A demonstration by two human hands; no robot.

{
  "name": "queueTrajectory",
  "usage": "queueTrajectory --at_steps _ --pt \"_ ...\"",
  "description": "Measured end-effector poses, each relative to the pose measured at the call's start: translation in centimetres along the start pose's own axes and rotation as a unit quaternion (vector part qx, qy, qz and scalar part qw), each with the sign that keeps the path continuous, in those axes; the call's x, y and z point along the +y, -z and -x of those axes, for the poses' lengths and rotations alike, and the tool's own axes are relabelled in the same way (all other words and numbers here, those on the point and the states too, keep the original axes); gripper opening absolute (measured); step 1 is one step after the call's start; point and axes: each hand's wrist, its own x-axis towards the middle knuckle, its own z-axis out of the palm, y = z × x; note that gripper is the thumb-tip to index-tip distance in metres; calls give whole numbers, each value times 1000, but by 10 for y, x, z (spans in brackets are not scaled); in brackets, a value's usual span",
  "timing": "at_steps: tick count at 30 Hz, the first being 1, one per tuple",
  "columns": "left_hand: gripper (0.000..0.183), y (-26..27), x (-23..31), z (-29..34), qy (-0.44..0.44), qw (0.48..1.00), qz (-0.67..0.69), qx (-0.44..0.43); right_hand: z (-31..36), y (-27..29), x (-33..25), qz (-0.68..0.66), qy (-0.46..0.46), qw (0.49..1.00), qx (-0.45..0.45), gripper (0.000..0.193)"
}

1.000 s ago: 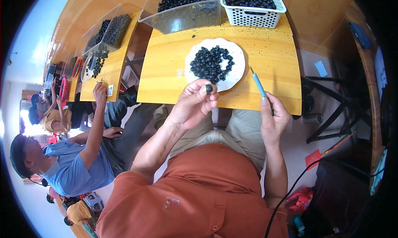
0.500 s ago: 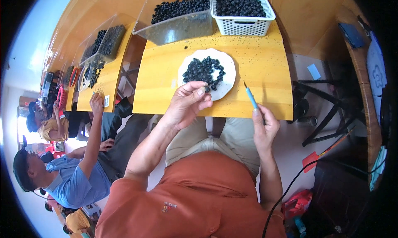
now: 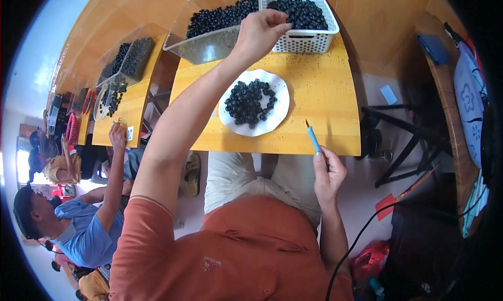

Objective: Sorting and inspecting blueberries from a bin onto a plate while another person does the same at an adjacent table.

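Observation:
My left hand (image 3: 260, 34) reaches over the near left corner of the white perforated basket (image 3: 302, 44). Its thumb and fingers are drawn together; whatever is between them cannot be made out. Small black round bead-like pieces (image 3: 301, 15) fill the basket. A scallop-edged white plate (image 3: 280, 112) lies on the table below my left forearm, with more black pieces (image 3: 246, 104) heaped on it. In my right hand (image 3: 329, 172), near the table's front edge, is a slim blue-handled tool (image 3: 314, 139) with a thin dark tip, pointing up and away from me.
A clear plastic bin (image 3: 209, 48) of black pieces stands left of the basket. Dark specks dot the yellow wooden table (image 3: 319, 91). On the left a person in blue (image 3: 86, 227) works at another table. A black cable (image 3: 361, 238) runs at the right.
My left hand has moved from the plate's near edge, where it pinched one black piece, up to the basket. My right hand still holds the tool in much the same place.

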Motion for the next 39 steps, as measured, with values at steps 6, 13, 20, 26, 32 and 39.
queueTrajectory --at_steps 6,13,20,26,32,39 --pt "20 9 -2 97 58 969 -103 -216 7 14 8 -4 -13 999 31 27" --pt "23 14 -12 115 -61 918 -260 -294 10 8 -1 1 4 1000 23 26" --pt "21 15 -11 113 -90 902 -302 -296 17 11 3 3 -9 1000 20 26" --pt "21 13 -11 111 -76 901 -306 -297 15 9 0 12 -3 1000 19 27" --pt "21 8 -8 105 -16 880 -339 -331 14 4 -1 13 -1 1000 13 28" --pt "20 12 -16 112 -91 917 -244 -302 13 3 -5 32 -3 999 11 28"
